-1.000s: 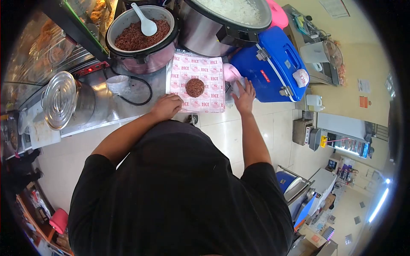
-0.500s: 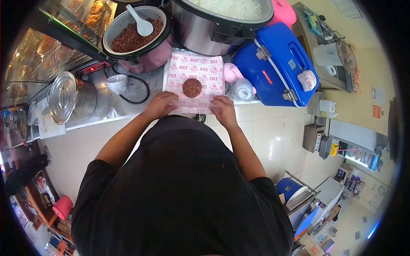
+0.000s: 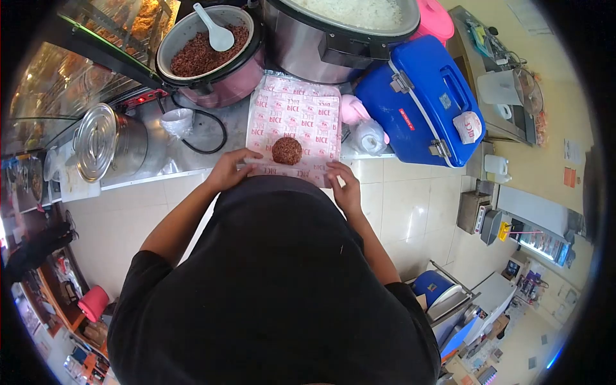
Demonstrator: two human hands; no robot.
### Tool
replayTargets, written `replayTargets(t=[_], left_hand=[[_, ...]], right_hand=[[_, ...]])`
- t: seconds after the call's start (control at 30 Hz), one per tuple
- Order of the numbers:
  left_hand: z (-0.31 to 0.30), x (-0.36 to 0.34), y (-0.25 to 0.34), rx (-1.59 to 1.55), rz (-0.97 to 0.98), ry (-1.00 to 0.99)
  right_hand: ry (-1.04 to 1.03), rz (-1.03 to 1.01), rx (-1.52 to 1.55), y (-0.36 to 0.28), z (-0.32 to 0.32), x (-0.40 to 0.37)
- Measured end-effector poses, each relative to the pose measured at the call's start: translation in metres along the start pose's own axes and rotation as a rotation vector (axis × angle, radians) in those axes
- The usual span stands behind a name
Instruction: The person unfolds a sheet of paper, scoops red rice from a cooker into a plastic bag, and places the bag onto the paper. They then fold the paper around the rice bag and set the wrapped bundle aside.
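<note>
A round mound of dark red-brown rice lies on a sheet of pink-printed wrapping paper at the counter's front edge. My left hand pinches the sheet's near left side, fingers closed. At the near right corner my right hand has its thumb and fingers on the paper's edge. Behind the sheet, to the left, a pink cooker holds more dark rice with a white scoop resting in it.
A large cooker of white rice stands behind the paper. To the right are a blue cooler box and a plastic-wrapped roll. On the left stand a lidded steel pot, white cups and a black cable.
The paper's near part and the rice mound have shifted toward my body. Both hands have moved nearer to me with the paper's edge, my right hand slightly outward.
</note>
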State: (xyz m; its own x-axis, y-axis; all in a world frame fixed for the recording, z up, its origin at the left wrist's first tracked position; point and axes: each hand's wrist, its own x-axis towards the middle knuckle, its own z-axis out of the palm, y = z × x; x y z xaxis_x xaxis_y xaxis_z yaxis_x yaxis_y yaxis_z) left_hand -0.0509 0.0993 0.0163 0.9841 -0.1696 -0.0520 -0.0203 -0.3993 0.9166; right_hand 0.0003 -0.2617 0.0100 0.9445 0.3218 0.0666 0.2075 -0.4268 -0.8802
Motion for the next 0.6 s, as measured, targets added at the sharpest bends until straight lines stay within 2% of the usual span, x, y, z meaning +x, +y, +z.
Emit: replayTargets(t=[0.03,0.13,0.17,0.33,0.6], left_hand=[[0.001,0.003,0.0,-0.084,-0.134,0.001],[0.022,0.019,-0.034,-0.544,-0.229,0.057],[0.024,0.022,-0.04,-0.492,-0.25,0.081],[0.032,0.035,-0.049,-0.332,-0.352,0.195],[0.046,0.046,-0.062,-0.474,-0.511,0.373]], right_hand=[[0.049,-0.067,0.021,0.008,0.007,0.006],[-0.053,0.267,0.155,0.021,0.009,0.017],[-0.031,0.289,0.242,0.025,0.015,0.021],[0.043,0.289,-0.016,0.034,0.023,0.038],[0.037,0.371,-0.286,0.027,0.025,0.058]])
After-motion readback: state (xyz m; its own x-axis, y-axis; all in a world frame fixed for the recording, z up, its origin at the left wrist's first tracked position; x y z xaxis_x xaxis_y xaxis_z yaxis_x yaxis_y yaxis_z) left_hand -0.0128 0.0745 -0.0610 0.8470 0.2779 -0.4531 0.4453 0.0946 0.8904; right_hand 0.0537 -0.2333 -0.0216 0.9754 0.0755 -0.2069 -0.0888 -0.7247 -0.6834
